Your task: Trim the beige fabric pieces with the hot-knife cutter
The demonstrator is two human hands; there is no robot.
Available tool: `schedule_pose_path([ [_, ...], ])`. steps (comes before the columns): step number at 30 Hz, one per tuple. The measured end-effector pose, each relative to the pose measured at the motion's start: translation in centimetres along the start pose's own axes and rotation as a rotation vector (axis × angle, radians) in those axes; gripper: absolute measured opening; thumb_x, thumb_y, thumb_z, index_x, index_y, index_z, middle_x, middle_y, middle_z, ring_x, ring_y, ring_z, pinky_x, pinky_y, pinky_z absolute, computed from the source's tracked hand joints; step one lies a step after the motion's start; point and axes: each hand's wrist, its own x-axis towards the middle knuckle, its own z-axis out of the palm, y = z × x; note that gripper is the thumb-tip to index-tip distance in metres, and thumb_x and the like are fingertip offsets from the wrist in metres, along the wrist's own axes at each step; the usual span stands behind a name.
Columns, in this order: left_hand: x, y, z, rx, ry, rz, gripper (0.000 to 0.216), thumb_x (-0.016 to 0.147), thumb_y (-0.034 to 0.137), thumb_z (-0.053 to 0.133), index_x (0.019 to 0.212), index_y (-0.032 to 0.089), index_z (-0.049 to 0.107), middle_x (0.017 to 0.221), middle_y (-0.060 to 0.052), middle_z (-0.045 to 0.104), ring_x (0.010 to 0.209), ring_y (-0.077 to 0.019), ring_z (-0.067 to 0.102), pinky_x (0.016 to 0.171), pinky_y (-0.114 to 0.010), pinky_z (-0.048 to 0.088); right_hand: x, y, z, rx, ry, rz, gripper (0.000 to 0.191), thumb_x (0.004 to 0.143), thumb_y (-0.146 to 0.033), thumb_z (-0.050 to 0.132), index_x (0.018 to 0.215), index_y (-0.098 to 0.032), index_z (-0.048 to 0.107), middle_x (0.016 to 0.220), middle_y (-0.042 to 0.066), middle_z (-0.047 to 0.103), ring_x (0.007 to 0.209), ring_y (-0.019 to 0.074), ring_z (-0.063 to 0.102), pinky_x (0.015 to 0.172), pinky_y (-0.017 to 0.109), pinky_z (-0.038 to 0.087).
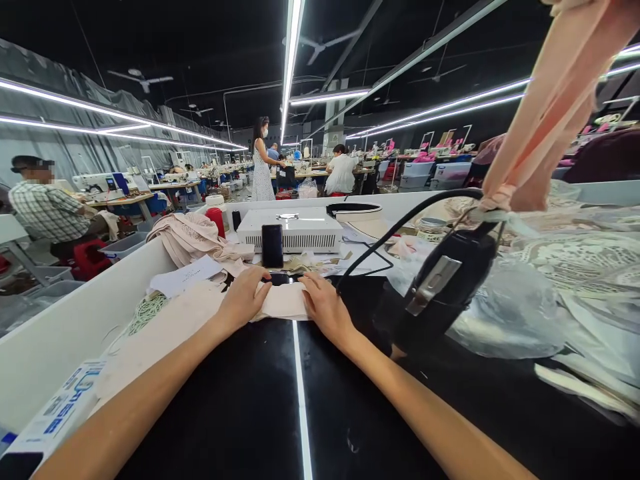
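Both my hands lie flat on a small pale pink fabric piece (284, 301) on the glossy black table (250, 407). My left hand (245, 297) presses its left side, fingers spread toward the far edge. My right hand (325, 305) presses its right side. Neither hand grips anything. A dark phone (273, 245) stands upright just beyond the fabric, leaning on a white box machine (300, 230).
A black hanging tool (440, 287) with a cable dangles at right, near clear plastic bags (505, 307) and lace fabric (575, 253). Pink cloth piles (193, 239) and a red cup (216, 219) sit at left. Peach fabric (555, 100) hangs top right. Other people work at distant tables.
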Motion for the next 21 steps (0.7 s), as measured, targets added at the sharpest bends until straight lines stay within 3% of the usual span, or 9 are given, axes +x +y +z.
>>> schedule_pose_path([
  [4, -0.5, -0.5, 1.4, 0.043, -0.122, 0.078, 0.025, 0.099, 0.026, 0.054, 0.121, 0.020, 0.064, 0.140, -0.012, 0.063, 0.138, -0.0288, 0.053, 0.121, -0.049, 0.037, -0.5, -0.7, -0.1, -0.002, -0.033, -0.136, 0.036, 0.101, -0.011, 0.049, 0.131, -0.019, 0.067, 0.140, 0.015, 0.067, 0.139, 0.0304, 0.057, 0.119, 0.055, 0.044],
  [9, -1.6, -1.9, 2.8, 0.115, -0.245, 0.028, 0.039, 0.102, 0.030, 0.050, 0.138, 0.018, 0.059, 0.156, -0.016, 0.051, 0.150, -0.0345, 0.040, 0.122, -0.063, 0.030, -1.2, 0.0, 0.5, -0.013, -0.098, -0.180, 0.026, 0.103, -0.020, 0.056, 0.126, -0.018, 0.067, 0.131, 0.013, 0.070, 0.124, 0.0275, 0.066, 0.108, 0.051, 0.054],
  [13, -2.0, -2.2, 3.3, 0.147, -0.299, 0.015, 0.045, 0.104, 0.031, 0.048, 0.146, 0.017, 0.053, 0.163, -0.016, 0.042, 0.153, -0.0334, 0.034, 0.123, -0.061, 0.028, -1.4, 0.9, 1.0, -0.009, -0.135, -0.173, 0.028, 0.101, -0.030, 0.064, 0.126, -0.018, 0.065, 0.131, 0.010, 0.067, 0.115, 0.0248, 0.068, 0.099, 0.049, 0.058],
  [21, -2.0, -2.3, 3.6, 0.149, -0.316, 0.006, 0.048, 0.105, 0.034, 0.045, 0.149, 0.015, 0.051, 0.164, -0.017, 0.039, 0.154, -0.0335, 0.033, 0.124, -0.058, 0.027, -1.4, 0.6, 0.7, 0.026, -0.156, -0.141, 0.030, 0.101, -0.031, 0.064, 0.129, -0.019, 0.064, 0.135, 0.011, 0.065, 0.119, 0.0262, 0.066, 0.102, 0.050, 0.057],
])
